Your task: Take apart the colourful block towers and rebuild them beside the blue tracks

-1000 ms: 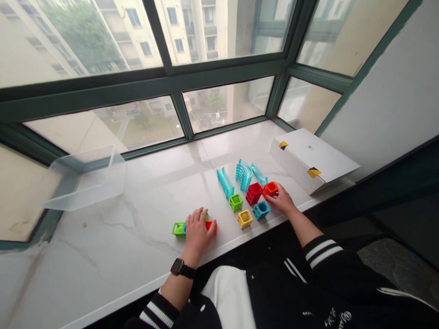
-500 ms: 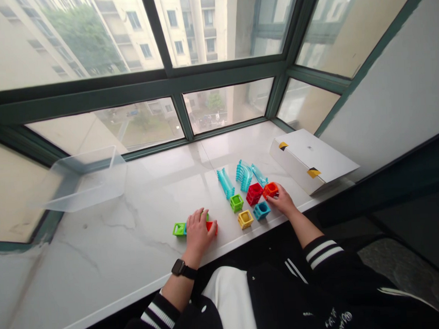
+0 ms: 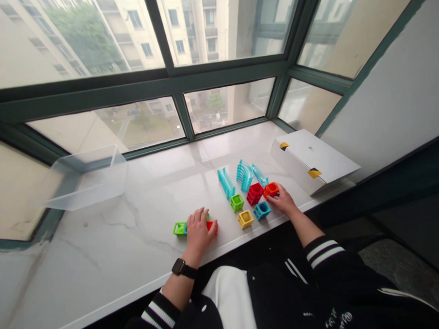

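My left hand (image 3: 199, 229) lies over a joined group of open-sided cube blocks, its fingers curved round them. A green cube block (image 3: 179, 229) sticks out on the left, and a red-orange block (image 3: 212, 227) shows by the thumb; the middle of the group is mostly hidden. On the other side, my right hand (image 3: 283, 200) is closed on an orange cube block (image 3: 270, 190) standing on the ledge. Close to it are a red block piece (image 3: 254, 194), a blue cube block (image 3: 262, 210), a yellow cube block (image 3: 245, 219) and another green cube block (image 3: 237, 202).
Behind the blocks lie a straight clear-blue track piece (image 3: 226, 183), a curved one (image 3: 244, 176) and a third piece (image 3: 259, 174). A transparent plastic bin (image 3: 93, 189) stands at the left of the marble ledge (image 3: 136, 265). At the right is a white box (image 3: 314, 158), below the windows.
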Demonstrator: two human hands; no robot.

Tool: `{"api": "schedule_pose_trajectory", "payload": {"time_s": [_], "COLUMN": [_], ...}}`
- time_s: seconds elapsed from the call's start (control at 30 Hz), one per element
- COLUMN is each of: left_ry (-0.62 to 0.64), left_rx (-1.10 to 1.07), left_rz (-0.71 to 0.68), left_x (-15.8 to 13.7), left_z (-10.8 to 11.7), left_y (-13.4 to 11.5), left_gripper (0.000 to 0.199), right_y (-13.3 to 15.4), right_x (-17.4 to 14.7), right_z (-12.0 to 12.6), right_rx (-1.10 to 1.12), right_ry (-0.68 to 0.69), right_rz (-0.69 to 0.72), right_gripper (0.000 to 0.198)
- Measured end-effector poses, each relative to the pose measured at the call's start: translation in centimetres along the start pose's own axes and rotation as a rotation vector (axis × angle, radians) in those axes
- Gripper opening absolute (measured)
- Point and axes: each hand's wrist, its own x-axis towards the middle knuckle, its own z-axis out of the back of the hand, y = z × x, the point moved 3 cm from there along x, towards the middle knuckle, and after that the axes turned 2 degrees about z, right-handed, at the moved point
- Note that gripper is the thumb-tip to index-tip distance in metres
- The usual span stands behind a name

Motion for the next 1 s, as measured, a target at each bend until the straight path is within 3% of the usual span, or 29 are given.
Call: {"api": "schedule_pose_trajectory", "payload": {"time_s": [0.57,0.77,0.9,1.0], "left_ry": [-0.003,-0.005,-0.003,-0.007], "left_rx": [-0.011,-0.016,-0.043,-0.076], "left_rz": [0.006,0.003,0.009,0.015], "left_x": [0.0,0.0,0.0,-0.1], "left_z": [0.1,0.0,-0.1,-0.1], "left_y": [-0.1,-0.1,-0.1,-0.1], "left_gripper": [0.045,0.046,0.046,0.046], "right_y": [0.3,0.0,-0.3,0.5], "right_x": [-0.3,-0.4,-0.8,-1.2], "right_z": [-0.1,-0.1,0.7,2.2], "right_rx": [0.024,0.05,0.05,0.007], "right_ry": [-0.021,0.004,-0.009,-0.07], "right_rz": [-0.043,-0.063,-0.041,0.011], "right_gripper": [0.078,0.095,0.107,0.098]}}
